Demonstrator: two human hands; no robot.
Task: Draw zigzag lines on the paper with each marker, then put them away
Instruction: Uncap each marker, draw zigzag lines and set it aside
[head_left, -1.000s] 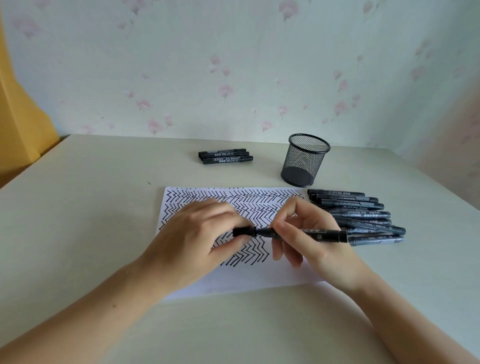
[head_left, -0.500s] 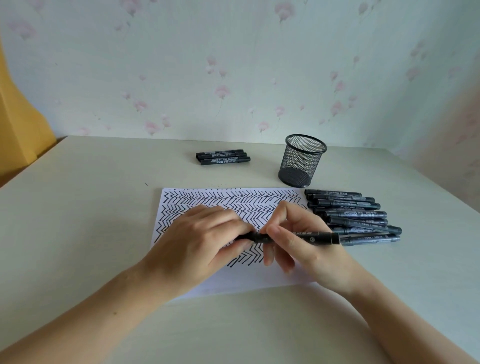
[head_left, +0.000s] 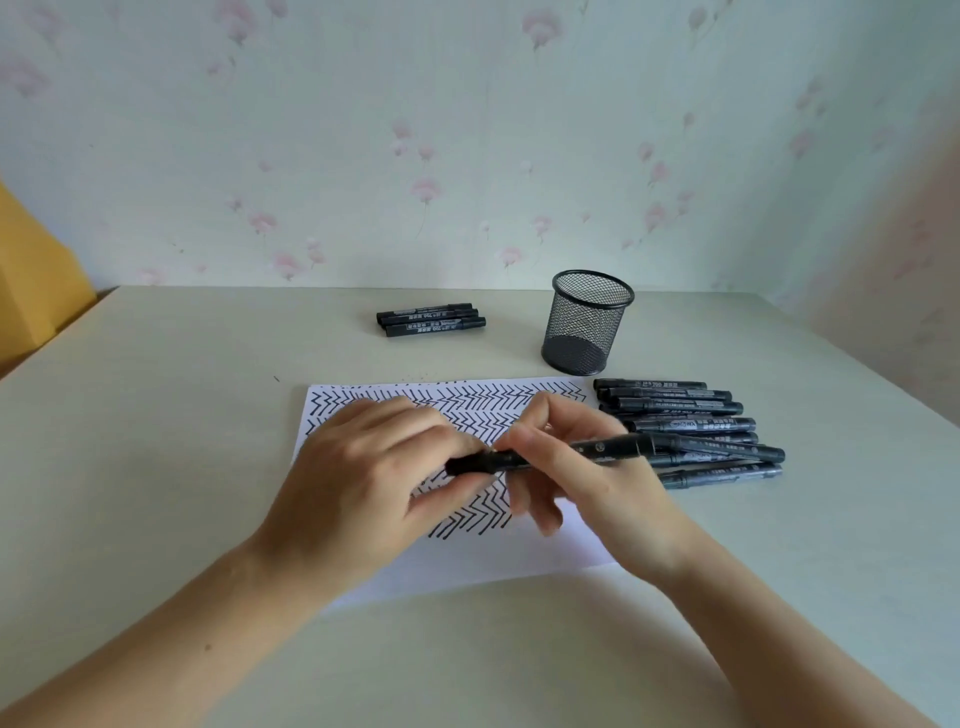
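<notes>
Left hand: we hold it palm down, knuckles up, fingers curled inward, their tips and the thumb closing round the left end of the marker. Our left forearm runs in bare from the lower left corner.

Right hand: we pinch the marker's barrel between thumb and forefinger, the other fingers bent loosely beneath it. Our right forearm comes in bare from the lower right corner.

Both hands meet near the middle, fingertips almost touching, wrists raised above the surface.

Pale table with zigzag-covered paper, mesh pen cup, two clusters of black markers.
</notes>
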